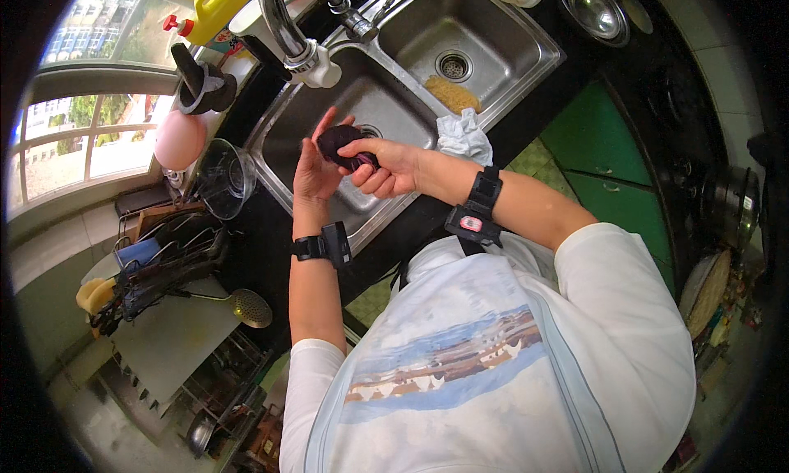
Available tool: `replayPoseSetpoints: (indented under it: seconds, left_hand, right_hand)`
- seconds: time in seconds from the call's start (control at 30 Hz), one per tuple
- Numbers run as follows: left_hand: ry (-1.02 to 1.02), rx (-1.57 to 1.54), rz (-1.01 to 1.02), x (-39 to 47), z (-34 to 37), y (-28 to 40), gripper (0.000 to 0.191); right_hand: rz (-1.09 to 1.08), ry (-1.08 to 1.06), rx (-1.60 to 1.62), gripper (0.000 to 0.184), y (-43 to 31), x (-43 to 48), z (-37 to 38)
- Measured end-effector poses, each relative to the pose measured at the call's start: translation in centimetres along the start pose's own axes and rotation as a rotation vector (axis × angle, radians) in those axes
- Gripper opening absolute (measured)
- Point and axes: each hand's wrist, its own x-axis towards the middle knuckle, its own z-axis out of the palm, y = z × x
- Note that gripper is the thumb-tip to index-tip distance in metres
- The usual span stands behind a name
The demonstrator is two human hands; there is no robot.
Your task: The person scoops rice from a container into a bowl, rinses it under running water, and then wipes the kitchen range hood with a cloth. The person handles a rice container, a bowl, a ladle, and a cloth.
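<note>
Over the left basin of a steel double sink [425, 112], my right hand [388, 165] grips a dark purple, rounded object [336, 143] with pinkish streaks. The thumb presses on its top and the fingers curl below. I cannot tell exactly what the object is. My left hand [314, 171] is held up against its far side, palm inward and fingers spread, not closed around it. Above and left of the hands, a chrome faucet [280, 23] ends in a white nozzle [317, 69]. The object and hands partly hide the basin's drain [370, 131].
A yellow sponge-like scrubber [453, 94] lies in the right basin, and a white cloth [465, 137] drapes over the sink's front edge. Left of the sink stand a glass bowl [227, 177], a mortar [209, 91] with pestle, and a wire rack [166, 257]. A skimmer [249, 306] juts out nearby.
</note>
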Motion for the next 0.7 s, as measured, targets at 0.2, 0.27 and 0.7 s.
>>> replayPoseSetpoints:
  seconds: [0.2, 0.27, 0.7]
  left_hand:
    - [-0.184, -0.286, 0.250, -0.7, 3.9, -1.9, 0.074]
    - [-0.100, -0.315, 0.232, -1.2, 4.6, -1.6, 0.062]
    - [0.386, 0.801, -0.084, 1.3, 5.2, -1.6, 0.021]
  right_hand:
    - [0.132, -0.134, 0.290, 0.027, 1.9, -1.1, 4.3]
    - [0.063, 0.002, 0.240, 0.024, 2.3, -1.1, 4.7]
    - [-0.350, 0.665, -0.637, 0.020, 4.2, 0.0, 1.1]
